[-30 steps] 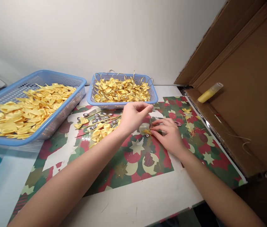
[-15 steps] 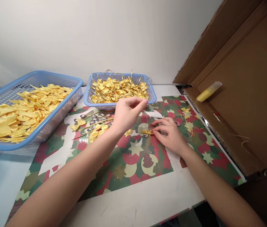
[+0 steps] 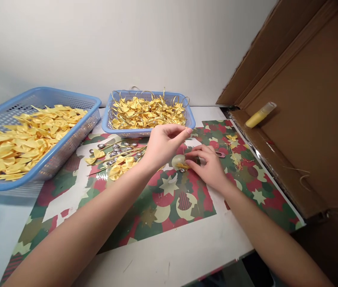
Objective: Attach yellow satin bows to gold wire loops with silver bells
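My left hand (image 3: 166, 145) is raised over the mat, thumb and fingertips pinched on a thin gold-coloured cord (image 3: 184, 152). The cord runs down to a small yellow ribbon bow (image 3: 181, 165) on the mat. A silver bell (image 3: 182, 170) sits against this bow. My right hand (image 3: 207, 165) pinches the bow's right side from low on the mat; its far part is hidden by the fingers. Loose yellow bows (image 3: 122, 167), several silver bells (image 3: 115, 151) and gold cords (image 3: 106, 160) lie to the left, partly behind my left forearm.
A large blue basket (image 3: 67, 92) of yellow bows stands at the left. A smaller blue basket (image 3: 148, 131) behind the mat (image 3: 157, 223) holds bows with gold cords. Pink-handled snips (image 3: 221, 154), thread scraps (image 3: 240, 161) and a yellow tube (image 3: 260, 115) by cardboard (image 3: 300, 99) are on the right.
My left hand has shifted slightly right against the mat, still pinching the cord. My right hand keeps its hold on the bow. The whole view has slid a little to the left.
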The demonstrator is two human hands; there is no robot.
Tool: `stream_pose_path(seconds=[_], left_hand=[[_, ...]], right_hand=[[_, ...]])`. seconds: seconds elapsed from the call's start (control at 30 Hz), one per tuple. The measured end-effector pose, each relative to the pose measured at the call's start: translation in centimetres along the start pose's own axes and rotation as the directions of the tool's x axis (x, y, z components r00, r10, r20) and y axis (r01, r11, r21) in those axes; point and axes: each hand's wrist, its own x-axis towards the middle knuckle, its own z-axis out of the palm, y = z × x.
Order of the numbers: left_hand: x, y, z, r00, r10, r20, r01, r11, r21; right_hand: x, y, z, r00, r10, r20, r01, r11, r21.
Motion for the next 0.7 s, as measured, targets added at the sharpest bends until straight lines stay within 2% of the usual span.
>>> stream_pose_path(seconds=[0.17, 0.7], left_hand=[[-0.13, 0.2, 0.21, 1.0, 0.023, 0.004, -0.023, 1.0, 0.012], [-0.22, 0.66, 0.66, 1.0, 0.025, 0.018, -0.026, 1.0, 0.007]], right_hand=[[0.44, 0.18, 0.77, 0.999, 0.011, 0.037, -0.012, 1.0, 0.015], [0.6, 0.15, 0.7, 0.999, 0.006, 0.052, -0.008, 0.999, 0.037]])
